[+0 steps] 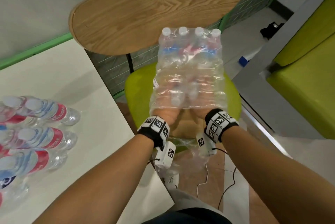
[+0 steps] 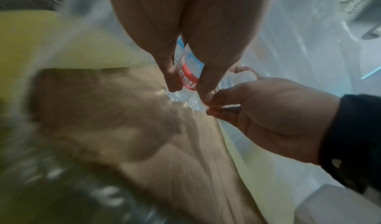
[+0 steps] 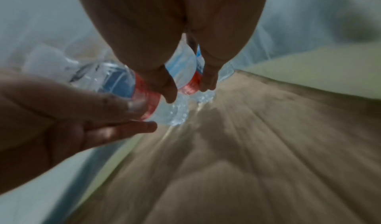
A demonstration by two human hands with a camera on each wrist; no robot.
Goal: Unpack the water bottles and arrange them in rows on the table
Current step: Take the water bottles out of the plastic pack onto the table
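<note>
A shrink-wrapped pack of water bottles (image 1: 188,71) lies on a green chair seat (image 1: 137,93), caps pointing away from me. Both hands reach into its open near end. My left hand (image 1: 165,117) grips a red-labelled bottle (image 2: 186,74) inside the wrap; its fingers curl round it in the left wrist view. My right hand (image 1: 200,115) grips another bottle (image 3: 185,76) beside it. A brown cardboard sheet (image 1: 181,129) lies under the wrap. Several unpacked bottles (image 1: 41,133) stand in rows on the white table (image 1: 101,133) at my left.
A round wooden tabletop (image 1: 154,11) stands behind the chair. A grey frame with green cushions (image 1: 299,88) is at the right. Loose plastic wrap (image 1: 183,151) hangs off the chair's front edge. Cables (image 1: 226,187) trail on the floor.
</note>
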